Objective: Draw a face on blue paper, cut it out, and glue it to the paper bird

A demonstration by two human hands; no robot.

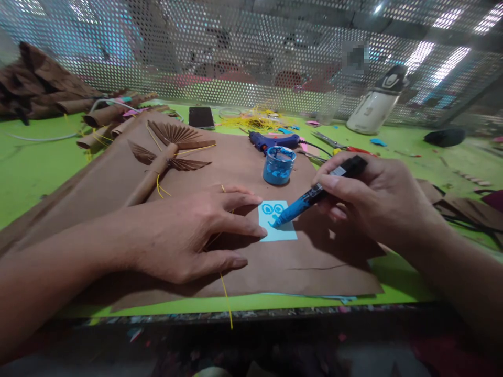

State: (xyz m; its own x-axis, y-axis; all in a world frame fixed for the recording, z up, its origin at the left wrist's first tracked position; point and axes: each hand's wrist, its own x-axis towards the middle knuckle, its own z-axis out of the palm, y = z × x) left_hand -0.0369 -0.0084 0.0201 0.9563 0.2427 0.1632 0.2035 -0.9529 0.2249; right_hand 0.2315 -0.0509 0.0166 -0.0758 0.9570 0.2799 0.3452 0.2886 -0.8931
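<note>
A small light-blue paper square (288,232) lies on a large sheet of brown paper (251,280). Two ringed eyes and further blue strokes are drawn on it. My right hand (353,196) grips a blue-stained marker (304,201), whose tip touches the square below the eyes. On the square's left edge rest fingertips of my left hand (200,233), its fingers apart and palm down. Beyond the square stands an open jar of blue paint (279,166). A rolled brown paper piece with pleated fans (157,170) lies past my left hand.
Behind the jar is a blue glue gun (275,141) with a cord. Scissors (334,144) and a white bottle (373,110) are at the back right. A phone (201,118) and yellow strands (255,120) lie near the perforated screen (236,57). Brown rolls (106,115) sit back left.
</note>
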